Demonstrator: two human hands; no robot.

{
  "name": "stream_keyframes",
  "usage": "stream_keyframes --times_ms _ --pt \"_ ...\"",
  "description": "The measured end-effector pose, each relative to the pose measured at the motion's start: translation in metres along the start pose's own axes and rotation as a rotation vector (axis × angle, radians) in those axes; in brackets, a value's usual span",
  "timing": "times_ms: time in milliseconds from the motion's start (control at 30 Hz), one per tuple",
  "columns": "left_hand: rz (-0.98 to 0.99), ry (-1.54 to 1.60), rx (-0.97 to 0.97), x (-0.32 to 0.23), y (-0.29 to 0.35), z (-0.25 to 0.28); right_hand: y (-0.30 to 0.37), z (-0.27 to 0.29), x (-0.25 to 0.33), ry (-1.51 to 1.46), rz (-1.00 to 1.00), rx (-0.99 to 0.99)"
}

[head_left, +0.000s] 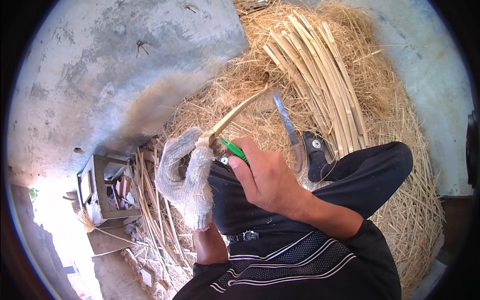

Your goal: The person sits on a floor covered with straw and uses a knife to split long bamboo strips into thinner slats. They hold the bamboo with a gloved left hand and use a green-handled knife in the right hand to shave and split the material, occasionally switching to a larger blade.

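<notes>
My left hand (189, 182), in a grey-white knitted glove, is closed around the near end of a split bamboo strip (236, 113). The strip slants up and away to the right, with a frayed, notched part just beyond my fingers. My bare right hand (272, 182) grips a slim green plastic tool (233, 149), its tip close to the strip's held end. Whether the tool has a blade cannot be made out. Past my right hand, a long knife (285, 116) with a brown handle lies on the shavings near my shoe.
Several long bamboo strips (325, 80) lie side by side at the far right, on a thick heap of shavings (385, 100). My crossed legs (370, 165) fill the middle. Concrete walls (100, 65) stand around. At left are a wooden frame (102, 190) and thin loose strips (157, 215).
</notes>
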State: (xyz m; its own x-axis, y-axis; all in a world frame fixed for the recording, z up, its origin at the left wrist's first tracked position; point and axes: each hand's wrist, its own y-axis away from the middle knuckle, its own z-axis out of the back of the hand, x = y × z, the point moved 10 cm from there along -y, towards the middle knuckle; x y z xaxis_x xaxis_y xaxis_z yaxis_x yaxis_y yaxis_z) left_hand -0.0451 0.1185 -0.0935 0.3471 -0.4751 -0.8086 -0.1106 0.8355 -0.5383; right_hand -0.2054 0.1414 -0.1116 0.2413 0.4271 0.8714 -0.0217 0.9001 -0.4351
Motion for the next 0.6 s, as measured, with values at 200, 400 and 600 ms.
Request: stream_keyframes --times_ms 200,400,600 --pt "0.072 0.106 -0.044 -0.006 0.005 -0.006 -0.001 -0.004 -0.027 0.179 -0.014 0.012" --pt "0.087 0.07 -0.032 -0.004 0.001 -0.007 0.0 -0.002 -0.013 0.273 0.028 0.015" --pt "0.148 0.098 -0.074 0.003 -0.002 0.006 -0.006 -0.013 -0.015 0.411 -0.024 0.15"
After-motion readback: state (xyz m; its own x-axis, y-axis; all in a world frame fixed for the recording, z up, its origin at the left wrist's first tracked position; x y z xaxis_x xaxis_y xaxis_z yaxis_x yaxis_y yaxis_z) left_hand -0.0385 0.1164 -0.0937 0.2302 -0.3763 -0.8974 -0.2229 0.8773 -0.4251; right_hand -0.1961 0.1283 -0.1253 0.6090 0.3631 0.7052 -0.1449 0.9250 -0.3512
